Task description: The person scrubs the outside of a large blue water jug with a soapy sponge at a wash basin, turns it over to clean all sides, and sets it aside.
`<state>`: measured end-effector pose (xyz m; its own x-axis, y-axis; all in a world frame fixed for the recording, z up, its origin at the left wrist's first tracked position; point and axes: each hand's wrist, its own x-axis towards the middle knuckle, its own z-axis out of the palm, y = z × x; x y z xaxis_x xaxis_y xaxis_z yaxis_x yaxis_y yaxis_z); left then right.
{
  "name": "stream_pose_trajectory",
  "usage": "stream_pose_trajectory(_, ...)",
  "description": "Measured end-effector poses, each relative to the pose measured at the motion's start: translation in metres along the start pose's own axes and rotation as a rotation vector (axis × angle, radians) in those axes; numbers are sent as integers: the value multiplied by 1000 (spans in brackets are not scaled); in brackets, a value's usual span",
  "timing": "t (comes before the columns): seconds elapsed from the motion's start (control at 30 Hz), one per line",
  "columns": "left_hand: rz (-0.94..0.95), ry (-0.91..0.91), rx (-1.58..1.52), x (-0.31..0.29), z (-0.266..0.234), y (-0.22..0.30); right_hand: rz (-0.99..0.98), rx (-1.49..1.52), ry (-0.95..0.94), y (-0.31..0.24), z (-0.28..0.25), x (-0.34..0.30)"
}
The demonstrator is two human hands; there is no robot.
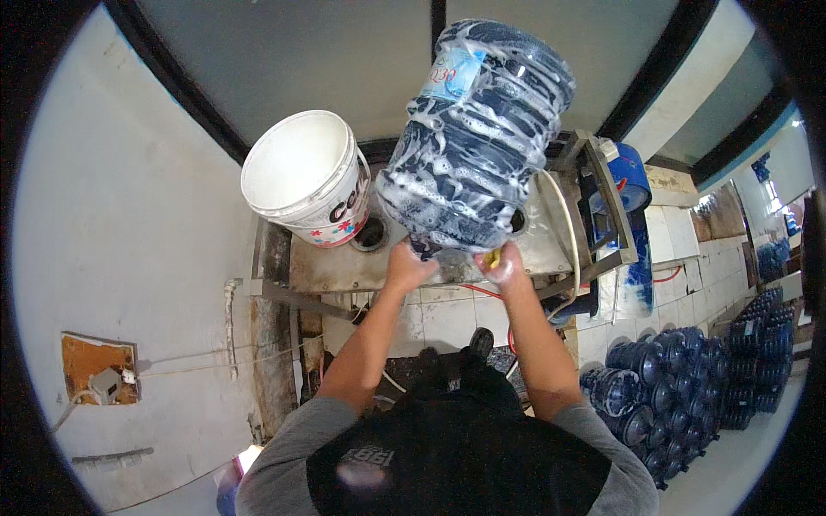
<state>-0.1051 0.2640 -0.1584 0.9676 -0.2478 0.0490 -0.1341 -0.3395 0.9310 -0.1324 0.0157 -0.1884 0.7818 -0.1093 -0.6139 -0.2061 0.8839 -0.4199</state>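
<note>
A large dark-blue water jug [482, 138], streaked with white foam and bearing a light-blue label, is tilted over a metal bench [340, 267], its neck end toward me. My left hand [410, 265] is closed at the neck end, with the fingers partly hidden by the jug. At the right side of that same end is my right hand [501, 262], wet with suds. Its fingers are closed around a small yellow piece that looks like a sponge [492, 257]. Just left of the jug, a white bucket [297, 172] with a floral print stands on the bench.
A round hole [370, 234] shows in the benchtop beside the bucket. A pale hose [570, 232] curves down at the bench's right. Beyond its metal frame [615, 206] is a blue drum [632, 181]. Several blue jugs [662, 378] are stacked at the right.
</note>
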Motion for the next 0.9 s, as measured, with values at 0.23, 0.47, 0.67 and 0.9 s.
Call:
stream_pose_trajectory(0.23,40,-7,138,32,-14,-22,-173,-123,-5,-138,11,17)
stream_pose_trajectory(0.47,307,66,269,112,0,-23,-351,5,-427,-228,120,7)
stream_pose_trajectory(0.67,71,153,-244,223,24,-27,-373,-51,-596,-287,129,52)
stream_pose_trajectory(0.9,-319,296,-1166,239,100,32,-438,-197,-211,-289,118,71)
